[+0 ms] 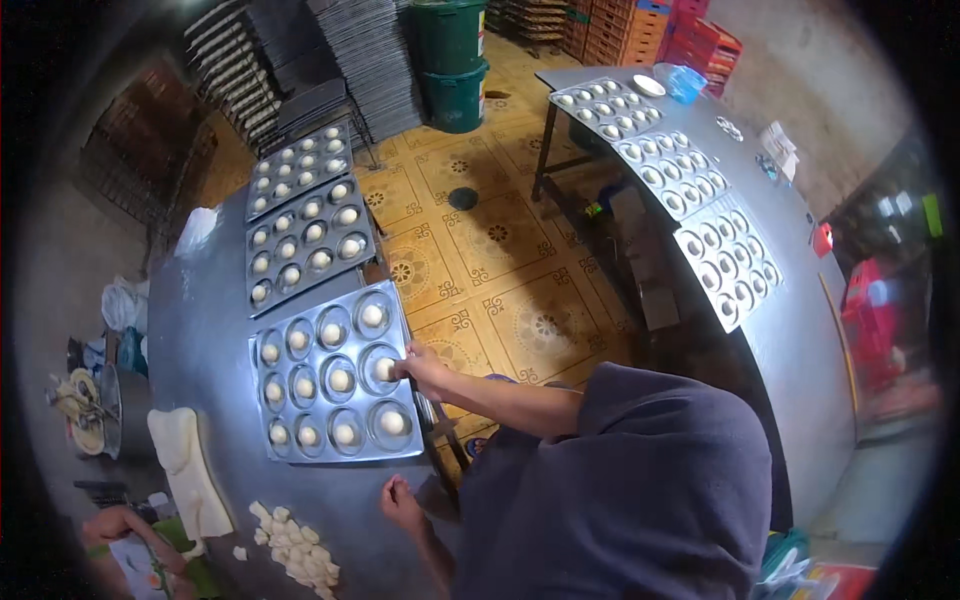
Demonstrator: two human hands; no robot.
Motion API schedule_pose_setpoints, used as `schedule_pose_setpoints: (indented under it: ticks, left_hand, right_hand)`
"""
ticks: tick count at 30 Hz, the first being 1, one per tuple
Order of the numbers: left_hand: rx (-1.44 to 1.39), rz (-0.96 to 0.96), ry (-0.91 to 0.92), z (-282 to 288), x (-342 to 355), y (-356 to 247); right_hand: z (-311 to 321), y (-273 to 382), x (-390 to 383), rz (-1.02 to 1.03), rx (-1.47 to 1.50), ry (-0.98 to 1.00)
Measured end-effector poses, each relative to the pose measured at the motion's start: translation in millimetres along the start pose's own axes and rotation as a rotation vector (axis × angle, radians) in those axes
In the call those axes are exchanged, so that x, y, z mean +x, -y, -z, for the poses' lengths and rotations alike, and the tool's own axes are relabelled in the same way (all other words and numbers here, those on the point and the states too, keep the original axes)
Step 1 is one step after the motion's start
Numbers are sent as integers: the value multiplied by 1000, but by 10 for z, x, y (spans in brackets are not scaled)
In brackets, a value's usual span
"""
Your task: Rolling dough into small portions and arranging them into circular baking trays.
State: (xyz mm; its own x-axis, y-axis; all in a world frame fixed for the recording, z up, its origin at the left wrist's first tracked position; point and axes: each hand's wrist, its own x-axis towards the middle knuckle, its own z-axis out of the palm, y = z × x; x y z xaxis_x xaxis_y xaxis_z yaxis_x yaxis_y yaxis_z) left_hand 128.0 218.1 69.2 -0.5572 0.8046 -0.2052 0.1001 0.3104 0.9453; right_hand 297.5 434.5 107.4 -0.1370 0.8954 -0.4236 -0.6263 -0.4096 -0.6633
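From afar I hold the right hand (428, 372) against a round, creamy-white dough ball (385, 370) in the shiny tray (357, 347); pinching or not, I can't tell (the left hand (402, 504) curls nearby, grip unclear).

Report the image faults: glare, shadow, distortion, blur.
Head view: bright glare on the near tray, though its dough balls stay distinct; head view: deep shadow beneath the table at picture right, whose edge bows with the fisheye; head view: corners fall to black; head view: red items near the right rim look smeared.
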Motion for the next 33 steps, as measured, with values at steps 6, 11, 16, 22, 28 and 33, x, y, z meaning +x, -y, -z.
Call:
schedule_pose_setpoints:
  ticks: [6,11,16,22,28,33]
  left_hand:
    - [-30,57,-105,188,195,-187]
    - [-126,63,-258,180,152,-389]
    - [-145,-12,-279,148,179,-722]
    - [-243,-93,-178,107,460,-980]
    - [-401,-370,972,-891,24,-2341]
    - [-1034,-331,1998,-1535,-980,-3819]
  right_hand:
    - [-37,-14,-115,-255,-147,-1]
    - [-295,55,-320,-335,109,132]
    - [228,893,-740,-201,241,31]
    - [1439,1851,-1755,166,380,-176]
    - [1901,2122,-2913,811,390,-655]
    - [2864,2060,-3897,1117,328,-914]
